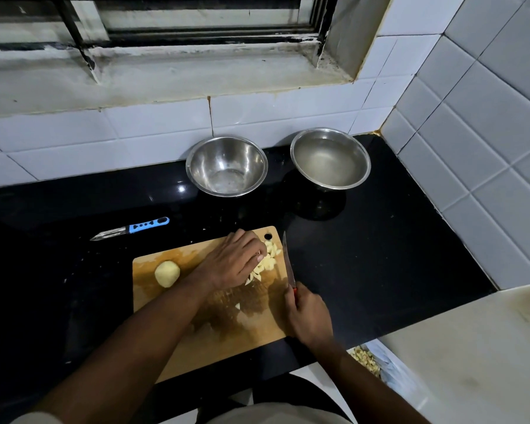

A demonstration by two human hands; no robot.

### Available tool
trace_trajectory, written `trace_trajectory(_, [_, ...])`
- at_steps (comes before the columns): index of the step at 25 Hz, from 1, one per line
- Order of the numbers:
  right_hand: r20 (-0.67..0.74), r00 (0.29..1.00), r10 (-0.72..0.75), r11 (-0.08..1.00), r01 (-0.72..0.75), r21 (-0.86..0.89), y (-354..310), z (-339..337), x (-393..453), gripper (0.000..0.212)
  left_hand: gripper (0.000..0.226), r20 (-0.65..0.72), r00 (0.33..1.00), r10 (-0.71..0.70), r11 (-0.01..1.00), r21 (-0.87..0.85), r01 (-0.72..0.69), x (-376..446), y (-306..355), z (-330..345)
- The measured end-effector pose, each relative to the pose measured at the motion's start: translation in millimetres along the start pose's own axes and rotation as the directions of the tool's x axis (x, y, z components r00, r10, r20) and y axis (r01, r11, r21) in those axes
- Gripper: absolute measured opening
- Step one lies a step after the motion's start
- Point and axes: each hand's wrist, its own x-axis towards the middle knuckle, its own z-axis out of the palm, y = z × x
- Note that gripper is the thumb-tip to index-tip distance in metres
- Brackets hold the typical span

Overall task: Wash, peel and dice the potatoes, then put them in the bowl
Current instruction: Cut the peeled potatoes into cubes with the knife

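Note:
A wooden cutting board [196, 341] lies on the black counter. My left hand [234, 260] curls over a pile of diced potato pieces [270, 261] near the board's far right corner. A whole peeled potato [166, 273] sits on the board's left side. My right hand [308, 316] grips the red handle of a knife [289, 264], whose blade points away from me along the board's right edge. Behind the board stand two steel bowls: an empty one [227, 166] and one holding water [330, 159].
A blue-handled peeler [132, 228] lies on the counter left of the board. White tiled walls close off the back and right. A pale counter [471, 347] adjoins at the right, and a bag with peels [366, 359] shows below its edge.

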Motion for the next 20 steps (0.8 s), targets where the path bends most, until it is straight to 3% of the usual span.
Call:
trace_trajectory(2, [-0.008,1.000,0.008,1.000,-0.008,0.001,0,1,1,0.049,0.033,-0.042,0.999,-0.023,0.990,-0.139,0.017,-4,-2,-4])
trace_trajectory(4, [-0.011,1.000,0.016,1.000,-0.016,-0.009,0,0,1,0.051,0.031,-0.191,0.969,-0.159,0.937,-0.339,0.087,-12,-3,-7])
trace_trajectory(5, [-0.008,1.000,0.021,1.000,-0.021,-0.013,0,1,1,0.051,0.030,-0.279,0.917,-0.286,0.884,-0.447,0.140,-17,-3,-8])
trace_trajectory(7, [-0.029,0.999,0.032,0.999,-0.033,-0.031,-1,2,1,0.053,0.027,-0.411,0.750,-0.519,0.786,-0.574,0.229,-36,-2,-10])
trace_trajectory(9, [-0.053,0.998,0.042,0.998,-0.044,-0.052,-2,3,2,0.056,0.026,-0.445,0.657,-0.609,0.760,-0.564,0.323,-61,2,-3])
trace_trajectory(12, [-0.057,0.997,0.050,0.997,-0.053,-0.056,-4,3,4,0.045,0.033,-0.368,0.671,-0.644,0.737,-0.532,0.416,-84,21,15])
trace_trajectory(15, [-0.062,0.997,0.045,0.997,-0.049,-0.063,-6,1,4,0.038,0.054,-0.233,0.640,-0.733,0.650,-0.516,0.557,-62,36,19])
trace_trajectory(18, [-0.084,0.996,0.033,0.998,-0.038,-0.056,-6,4,2,0.041,0.061,-0.077,0.670,-0.739,0.637,-0.405,0.656,-34,49,19])
trace_trajectory(20, [-0.088,0.996,0.033,0.998,-0.037,-0.047,-4,5,1,0.050,0.062,-0.056,0.691,-0.720,0.643,-0.428,0.635,-21,55,21])
